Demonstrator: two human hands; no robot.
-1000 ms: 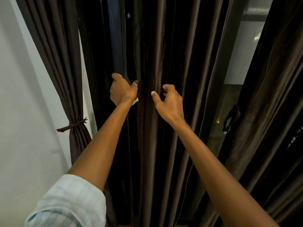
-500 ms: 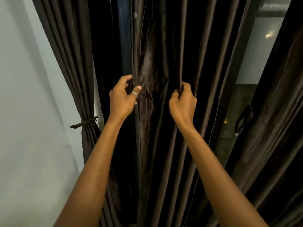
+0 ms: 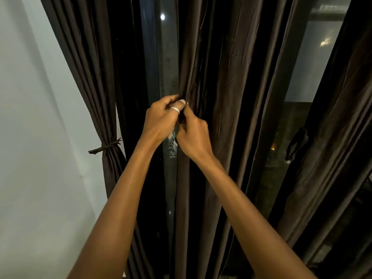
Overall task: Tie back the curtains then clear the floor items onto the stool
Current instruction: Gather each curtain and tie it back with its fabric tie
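A dark brown middle curtain hangs in loose folds before the window. My left hand, with a ring on the thumb, pinches the curtain's left edge. My right hand sits right against it and grips the same edge just below. At the left a second curtain is gathered by a brown tie-back. At the right a third curtain hangs loose, with a dark tie-back loop dangling beside it. The floor and the stool are out of view.
A white wall fills the left side. Behind the curtains stand a dark window frame and glass panes with reflected lights.
My hands were apart on the curtain's folds; the right hand has moved left and now they meet at the curtain's left edge. A strip of window shows beside them.
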